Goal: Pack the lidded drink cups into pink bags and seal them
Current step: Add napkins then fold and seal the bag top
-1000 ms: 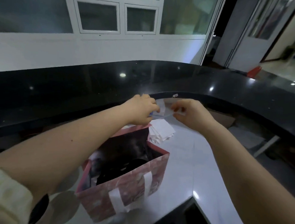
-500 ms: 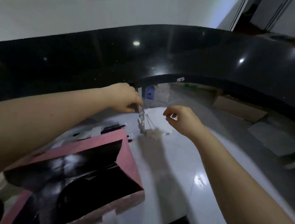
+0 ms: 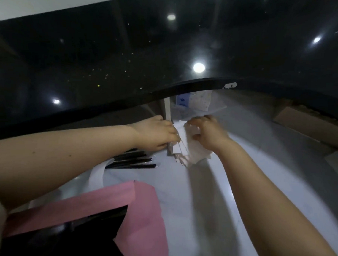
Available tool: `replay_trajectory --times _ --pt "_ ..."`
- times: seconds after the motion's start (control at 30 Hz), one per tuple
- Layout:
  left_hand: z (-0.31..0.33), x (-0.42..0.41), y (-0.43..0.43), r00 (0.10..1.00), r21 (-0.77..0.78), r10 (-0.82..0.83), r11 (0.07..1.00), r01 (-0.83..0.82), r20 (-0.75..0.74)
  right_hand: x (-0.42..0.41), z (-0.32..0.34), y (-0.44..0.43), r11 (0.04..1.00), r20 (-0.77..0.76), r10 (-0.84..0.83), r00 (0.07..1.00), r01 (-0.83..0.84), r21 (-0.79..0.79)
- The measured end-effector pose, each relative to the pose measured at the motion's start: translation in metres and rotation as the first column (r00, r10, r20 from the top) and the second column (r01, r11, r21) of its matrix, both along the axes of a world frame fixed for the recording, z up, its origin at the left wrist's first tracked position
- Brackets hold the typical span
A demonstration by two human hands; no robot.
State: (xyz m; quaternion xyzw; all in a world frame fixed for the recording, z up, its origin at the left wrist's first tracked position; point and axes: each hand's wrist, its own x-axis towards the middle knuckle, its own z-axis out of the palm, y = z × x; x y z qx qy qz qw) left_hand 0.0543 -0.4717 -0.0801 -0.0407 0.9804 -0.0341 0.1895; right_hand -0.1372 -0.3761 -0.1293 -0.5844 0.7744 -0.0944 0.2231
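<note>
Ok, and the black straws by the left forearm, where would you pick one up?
Pinch the nearest of the black straws at its free right end, coming from above and the right. They lie flat on the counter, fanned apart there; their left ends run under the left forearm.

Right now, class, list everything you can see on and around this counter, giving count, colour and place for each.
pink bag: one, pink with dark inside, open, near left on the counter.
black straws: several, black, under the left forearm.
white slips: one stack, white, far centre, between the hands.
white strip: one, white, near the straws.
cardboard piece: one, brown, far right.
white counter: one, white, under everything.
black ledge: one, glossy black, behind the counter.
left hand: one, holds the slips.
right hand: one, pinches the slips.
</note>
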Motion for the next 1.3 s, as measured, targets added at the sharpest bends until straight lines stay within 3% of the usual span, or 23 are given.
replay_trajectory --times 0.13,0.43,0.67,0.73,0.83,0.9,1.17,1.3 --pt "-0.016 0.008 -0.007 0.995 0.065 0.011 0.998 -0.005 -0.095 -0.002 -0.016 -0.007 0.999 0.054 0.039 0.998 -0.04 0.007" --pt "-0.016 0.009 -0.016 0.986 0.155 0.103 0.984 -0.083 -0.128 -0.008 -0.025 0.0 0.946 -0.004 0.102 0.995 -0.098 -0.31" --pt "0.005 0.01 -0.011 0.989 0.065 0.134 0.989 -0.129 -0.068 -0.005 -0.029 0.012 0.872 -0.029 0.141 0.99 -0.138 -0.469" --pt "0.015 0.011 -0.008 0.99 0.035 0.131 0.991 -0.129 -0.058 -0.002 -0.022 0.011 0.901 -0.04 0.122 0.992 -0.127 -0.414" --pt "0.024 0.013 -0.003 0.986 0.021 0.148 0.989 -0.147 -0.071 -0.001 -0.01 0.003 0.975 -0.083 0.153 0.985 -0.164 -0.149" --pt "0.027 0.012 -0.001 0.984 0.027 0.172 0.985 -0.17 -0.051 0.0 -0.005 -0.003 0.977 -0.106 0.186 0.977 -0.195 -0.081" --pt "0.025 0.004 0.006 0.964 0.056 0.265 0.963 -0.265 -0.005 0.001 -0.008 0.004 0.966 -0.034 0.115 0.993 -0.12 -0.228" --pt "0.027 0.0 0.008 0.961 0.047 0.276 0.96 -0.275 0.004 -0.003 -0.01 0.006 0.965 -0.18 0.138 0.974 -0.173 -0.197"
